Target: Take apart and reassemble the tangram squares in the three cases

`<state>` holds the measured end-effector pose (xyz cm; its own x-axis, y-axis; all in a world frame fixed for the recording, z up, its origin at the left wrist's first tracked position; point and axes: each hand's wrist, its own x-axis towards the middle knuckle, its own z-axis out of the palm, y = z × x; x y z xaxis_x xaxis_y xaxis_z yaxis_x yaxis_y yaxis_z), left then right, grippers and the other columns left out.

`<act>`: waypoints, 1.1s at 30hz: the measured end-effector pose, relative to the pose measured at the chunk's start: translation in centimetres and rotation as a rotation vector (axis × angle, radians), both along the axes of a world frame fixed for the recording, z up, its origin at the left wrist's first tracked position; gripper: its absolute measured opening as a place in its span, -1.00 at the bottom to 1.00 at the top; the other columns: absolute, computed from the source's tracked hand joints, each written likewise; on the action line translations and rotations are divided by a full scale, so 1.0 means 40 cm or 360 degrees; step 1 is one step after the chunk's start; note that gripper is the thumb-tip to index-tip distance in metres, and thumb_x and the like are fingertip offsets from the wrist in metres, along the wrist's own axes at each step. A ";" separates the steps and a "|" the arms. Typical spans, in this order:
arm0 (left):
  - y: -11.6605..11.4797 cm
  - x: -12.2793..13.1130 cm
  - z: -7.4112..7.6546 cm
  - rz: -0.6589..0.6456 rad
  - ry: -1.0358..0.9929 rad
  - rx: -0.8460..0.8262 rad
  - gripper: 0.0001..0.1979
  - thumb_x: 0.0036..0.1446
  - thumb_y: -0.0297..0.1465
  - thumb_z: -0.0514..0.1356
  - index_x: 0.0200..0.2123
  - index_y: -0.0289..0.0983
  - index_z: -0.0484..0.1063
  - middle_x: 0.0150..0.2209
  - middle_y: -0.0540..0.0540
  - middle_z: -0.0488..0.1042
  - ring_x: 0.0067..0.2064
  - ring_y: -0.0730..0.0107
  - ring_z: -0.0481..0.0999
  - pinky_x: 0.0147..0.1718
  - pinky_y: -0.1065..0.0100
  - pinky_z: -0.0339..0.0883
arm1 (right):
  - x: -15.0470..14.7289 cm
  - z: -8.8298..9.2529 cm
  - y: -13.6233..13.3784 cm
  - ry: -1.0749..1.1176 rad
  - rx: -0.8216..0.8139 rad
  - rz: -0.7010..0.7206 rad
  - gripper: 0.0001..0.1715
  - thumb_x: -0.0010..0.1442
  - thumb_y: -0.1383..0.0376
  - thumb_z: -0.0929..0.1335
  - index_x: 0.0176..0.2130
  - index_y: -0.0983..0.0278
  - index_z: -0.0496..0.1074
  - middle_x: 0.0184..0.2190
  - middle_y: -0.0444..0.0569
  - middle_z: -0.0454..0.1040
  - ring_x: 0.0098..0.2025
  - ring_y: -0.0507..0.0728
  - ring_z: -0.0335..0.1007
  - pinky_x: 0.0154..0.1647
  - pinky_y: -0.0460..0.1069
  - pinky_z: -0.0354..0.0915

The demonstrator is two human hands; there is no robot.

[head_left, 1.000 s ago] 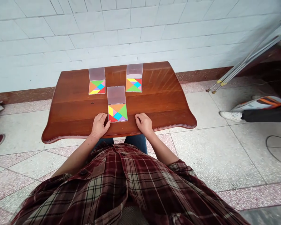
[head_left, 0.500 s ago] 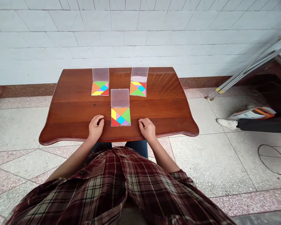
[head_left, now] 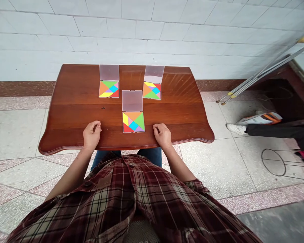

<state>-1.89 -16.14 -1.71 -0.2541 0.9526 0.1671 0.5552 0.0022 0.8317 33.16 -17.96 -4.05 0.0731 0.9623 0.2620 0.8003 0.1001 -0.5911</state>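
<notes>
Closest to me lies a tangram set (head_left: 133, 122) in a flat case, its clear lid (head_left: 132, 100) folded back away from me. To its left, my left hand (head_left: 92, 135) rests on the tabletop, fingers curled in towards the thumb, with nothing visible in it. On the other side, my right hand (head_left: 163, 135) lies by the table's front edge, loosely closed, also with nothing showing in it. Neither hand touches the case. Farther back are two more opened tangram sets, a left one (head_left: 108, 89) and a right one (head_left: 152, 91), pieces filling their trays.
The brown wooden table (head_left: 71, 114) stands against a white tiled wall (head_left: 131, 30). Off to the right are crutches (head_left: 253, 79), a person's leg with a white shoe (head_left: 236, 129), a printed bag (head_left: 259, 118) and a wire ring frame (head_left: 273, 162) on the floor.
My left hand has shifted left, farther from the nearest tangram set, and its fingers have drawn closer to the thumb. The view has tilted slightly; the tangram sets stay in place.
</notes>
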 end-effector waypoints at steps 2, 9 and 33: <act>-0.003 -0.007 0.003 -0.0236 0.0383 0.0032 -0.72 0.15 -0.23 0.05 -0.26 -0.24 0.50 -0.29 -0.13 0.54 -0.25 0.26 0.54 -0.15 0.21 0.44 | 0.002 0.000 0.000 -0.0016 -0.0002 -0.0006 -0.73 0.27 0.25 0.23 -0.27 0.18 0.50 -0.26 0.03 0.56 -0.18 0.19 0.47 -0.12 0.06 0.36; -0.001 0.009 0.008 -0.0378 0.0837 0.0019 -0.68 0.19 -0.27 0.01 -0.21 -0.21 0.54 -0.30 -0.15 0.50 -0.25 0.20 0.50 -0.28 0.26 0.35 | 0.001 0.012 0.005 -0.0020 -0.0046 -0.0047 -0.75 0.25 0.29 0.23 -0.28 0.19 0.49 -0.24 0.05 0.56 -0.15 0.20 0.46 -0.09 0.06 0.35; 0.001 0.003 0.006 -0.0398 0.0852 0.0049 -0.70 0.20 -0.28 0.03 -0.20 -0.22 0.54 -0.30 -0.13 0.49 -0.24 0.21 0.48 -0.27 0.27 0.31 | 0.003 0.005 0.008 -0.0069 -0.0043 -0.0042 -0.75 0.28 0.29 0.24 -0.25 0.21 0.50 -0.24 0.04 0.54 -0.16 0.18 0.43 -0.09 0.04 0.33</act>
<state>-1.75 -16.09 -1.48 0.1050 0.9654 0.2386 0.8783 -0.2026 0.4330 33.28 -17.66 -3.83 0.0879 0.9669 0.2395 0.8273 0.0631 -0.5583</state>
